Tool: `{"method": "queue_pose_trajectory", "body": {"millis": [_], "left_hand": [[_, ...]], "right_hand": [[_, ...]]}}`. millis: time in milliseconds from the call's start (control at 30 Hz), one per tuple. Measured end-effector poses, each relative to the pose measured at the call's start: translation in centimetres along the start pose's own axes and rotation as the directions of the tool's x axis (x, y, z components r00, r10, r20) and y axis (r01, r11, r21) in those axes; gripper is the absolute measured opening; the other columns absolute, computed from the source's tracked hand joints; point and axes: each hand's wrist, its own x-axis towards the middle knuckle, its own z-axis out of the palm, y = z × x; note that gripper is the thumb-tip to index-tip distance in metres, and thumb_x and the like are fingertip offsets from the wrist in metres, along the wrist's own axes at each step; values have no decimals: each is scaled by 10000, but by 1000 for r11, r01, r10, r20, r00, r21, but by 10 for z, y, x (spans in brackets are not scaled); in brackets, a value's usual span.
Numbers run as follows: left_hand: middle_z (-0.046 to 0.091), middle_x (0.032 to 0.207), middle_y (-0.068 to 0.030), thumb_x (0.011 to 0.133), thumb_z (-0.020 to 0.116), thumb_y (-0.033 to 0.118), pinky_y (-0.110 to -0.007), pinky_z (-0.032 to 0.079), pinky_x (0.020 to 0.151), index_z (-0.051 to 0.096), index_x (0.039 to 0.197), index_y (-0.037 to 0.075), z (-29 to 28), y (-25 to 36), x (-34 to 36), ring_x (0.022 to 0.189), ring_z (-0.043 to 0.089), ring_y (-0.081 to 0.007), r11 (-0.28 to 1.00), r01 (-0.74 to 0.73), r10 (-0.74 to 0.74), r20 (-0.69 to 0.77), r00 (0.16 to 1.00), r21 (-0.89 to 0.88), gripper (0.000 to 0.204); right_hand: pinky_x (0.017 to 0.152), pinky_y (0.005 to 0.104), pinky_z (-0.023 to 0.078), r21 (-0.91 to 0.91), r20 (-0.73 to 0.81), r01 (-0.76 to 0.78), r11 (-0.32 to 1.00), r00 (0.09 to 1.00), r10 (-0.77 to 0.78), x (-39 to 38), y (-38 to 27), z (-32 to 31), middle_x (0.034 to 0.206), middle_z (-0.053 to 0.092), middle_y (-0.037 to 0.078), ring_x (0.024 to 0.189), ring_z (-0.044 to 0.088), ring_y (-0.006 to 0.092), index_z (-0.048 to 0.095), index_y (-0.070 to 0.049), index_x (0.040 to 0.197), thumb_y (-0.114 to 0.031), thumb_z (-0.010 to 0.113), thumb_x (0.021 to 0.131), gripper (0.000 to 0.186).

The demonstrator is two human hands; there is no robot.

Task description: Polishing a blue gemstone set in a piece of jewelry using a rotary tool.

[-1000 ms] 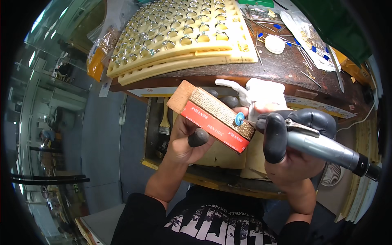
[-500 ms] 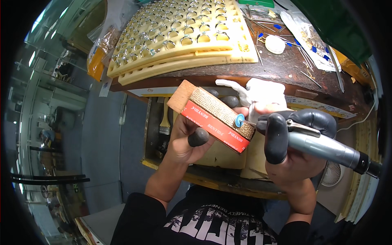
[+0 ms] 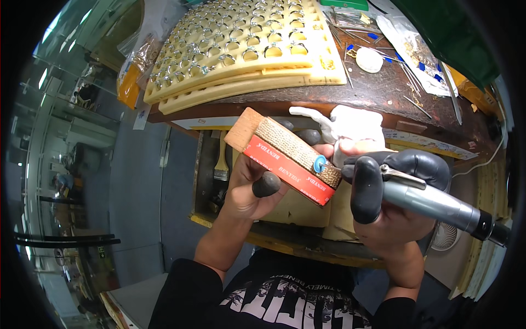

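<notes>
My left hand, with black finger cots, is closed round a wooden block faced with a red printed band and a textured gold strip. My right hand, also in black finger cots, grips a silver rotary handpiece with a cord end at the lower right. Its small blue disc is at the right end of the gold strip, appearing to touch it. A white lumpy wrapped object lies behind the block at the bench edge, partly hidden by my fingers.
Stacked cream trays of rings, scattered steel burs, a white round lid and a plastic bag sit on the wooden bench. Below are an open drawer with a brush and a fan. Glass partitions stand at left.
My right hand with the handpiece has shifted very slightly left and down, the blue disc moving a little along the strip. My left hand and the block stay almost still.
</notes>
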Motion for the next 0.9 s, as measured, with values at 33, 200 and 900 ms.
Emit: {"method": "queue_pose_trajectory", "body": {"millis": [33, 200, 900], "left_hand": [[454, 1340, -204, 849, 625, 146, -510, 357, 1054, 323, 1368, -30, 0, 0, -1, 1266, 436, -366, 1000, -1, 1, -2, 1000, 1, 626], [452, 1343, -203, 846, 638, 154, -521, 355, 1052, 332, 1362, -23, 0, 1, 0, 1265, 435, -372, 1000, -4, 4, 1, 1000, 9, 625], [462, 1307, -290, 867, 615, 172, -504, 380, 1032, 303, 1381, -20, 2, -1, 0, 1252, 451, -366, 999, -29, 29, 12, 1000, 14, 631]], "right_hand": [[642, 239, 487, 108, -16, -56, 993, 998, 58, -1, 0, 2, 803, 668, 91, 698, 628, 119, 543, 39, 914, -47, 653, 829, 164], [625, 242, 488, -107, 57, 75, 991, 996, -69, 6, -2, -8, 774, 663, 82, 676, 624, 116, 538, 38, 907, -52, 662, 824, 174], [776, 260, 520, 257, 53, -183, 949, 983, 175, -3, -1, -7, 912, 695, 77, 842, 666, 136, 649, 13, 955, -28, 661, 817, 144]]}}
